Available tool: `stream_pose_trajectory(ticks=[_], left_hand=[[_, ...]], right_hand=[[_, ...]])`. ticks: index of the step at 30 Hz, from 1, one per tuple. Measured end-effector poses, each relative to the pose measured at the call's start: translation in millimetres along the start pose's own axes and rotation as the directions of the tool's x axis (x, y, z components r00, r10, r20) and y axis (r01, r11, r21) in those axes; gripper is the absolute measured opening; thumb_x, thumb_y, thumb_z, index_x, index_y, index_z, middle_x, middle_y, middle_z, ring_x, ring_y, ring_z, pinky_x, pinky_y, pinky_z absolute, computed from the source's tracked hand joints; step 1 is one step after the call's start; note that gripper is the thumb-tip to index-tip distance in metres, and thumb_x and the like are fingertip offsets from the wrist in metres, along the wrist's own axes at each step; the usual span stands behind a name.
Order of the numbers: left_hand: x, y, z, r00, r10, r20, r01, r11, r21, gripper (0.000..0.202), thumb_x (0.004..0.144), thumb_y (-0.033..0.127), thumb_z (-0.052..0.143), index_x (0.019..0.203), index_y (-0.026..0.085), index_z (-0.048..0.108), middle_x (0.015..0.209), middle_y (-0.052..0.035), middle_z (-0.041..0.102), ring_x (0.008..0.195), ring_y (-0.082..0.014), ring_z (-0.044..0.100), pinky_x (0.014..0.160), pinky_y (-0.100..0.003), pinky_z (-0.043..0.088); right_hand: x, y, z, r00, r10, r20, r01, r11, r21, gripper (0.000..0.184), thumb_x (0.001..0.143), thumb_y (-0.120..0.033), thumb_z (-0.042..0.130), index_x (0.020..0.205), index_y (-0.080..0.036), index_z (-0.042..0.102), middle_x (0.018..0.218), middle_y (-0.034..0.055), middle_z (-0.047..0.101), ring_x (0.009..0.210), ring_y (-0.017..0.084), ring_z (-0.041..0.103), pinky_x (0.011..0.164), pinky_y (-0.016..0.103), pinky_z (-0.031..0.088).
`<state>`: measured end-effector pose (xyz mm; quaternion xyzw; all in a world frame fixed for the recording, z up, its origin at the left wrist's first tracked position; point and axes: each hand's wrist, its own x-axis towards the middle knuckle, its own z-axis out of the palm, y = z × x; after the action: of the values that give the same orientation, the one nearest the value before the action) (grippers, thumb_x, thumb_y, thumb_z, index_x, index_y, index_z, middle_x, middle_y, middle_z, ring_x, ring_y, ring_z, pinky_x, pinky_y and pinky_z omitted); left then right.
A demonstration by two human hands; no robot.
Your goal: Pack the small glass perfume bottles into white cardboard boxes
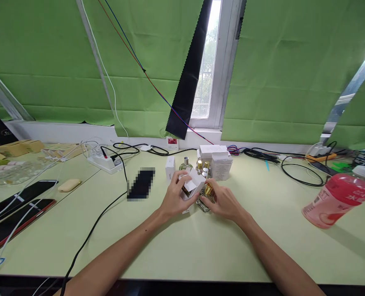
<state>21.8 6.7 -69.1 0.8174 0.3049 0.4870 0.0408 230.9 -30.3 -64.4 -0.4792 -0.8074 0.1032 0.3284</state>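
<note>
My left hand [176, 196] is wrapped round a small white box [195, 181], which is tilted with its end flaps raised. Just to the right, my right hand [221, 199] has its fingers round a clear glass perfume bottle [203, 205] with a gold neck, low over the table and close beside the box. Behind my hands stand another perfume bottle [186, 163] with a silver top and a few gold-topped bottles [203, 167]. A narrow white box [170, 167] is upright to the left, and larger white boxes [222, 166] stand behind to the right.
On the left lie a dark blurred-out object [141, 184], a power strip [105, 161], phones [18, 222] and a beige oval item [69, 185]. A black cable [97, 224] runs down to the front edge. A pink drink bottle [336, 199] lies tilted at right; cables [262, 155] line the wall.
</note>
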Motion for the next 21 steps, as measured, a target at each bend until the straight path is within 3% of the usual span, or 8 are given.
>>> stream_pose_trajectory(ticks=[21], left_hand=[[1.1, 0.5, 0.1, 0.999, 0.053, -0.001, -0.053, 0.999, -0.008, 0.042, 0.079, 0.026, 0.075, 0.116, 0.023, 0.055, 0.124, -0.0123, 0.054, 0.116, -0.0267, 0.061, 0.088, -0.038, 0.056]], right_hand=[[-0.4, -1.8, 1.5, 1.000, -0.015, -0.021, 0.015, 1.000, 0.023, 0.028, 0.087, -0.030, 0.059, 0.111, -0.022, 0.046, 0.064, -0.0064, 0.050, 0.052, 0.014, 0.046, 0.055, 0.025, 0.030]])
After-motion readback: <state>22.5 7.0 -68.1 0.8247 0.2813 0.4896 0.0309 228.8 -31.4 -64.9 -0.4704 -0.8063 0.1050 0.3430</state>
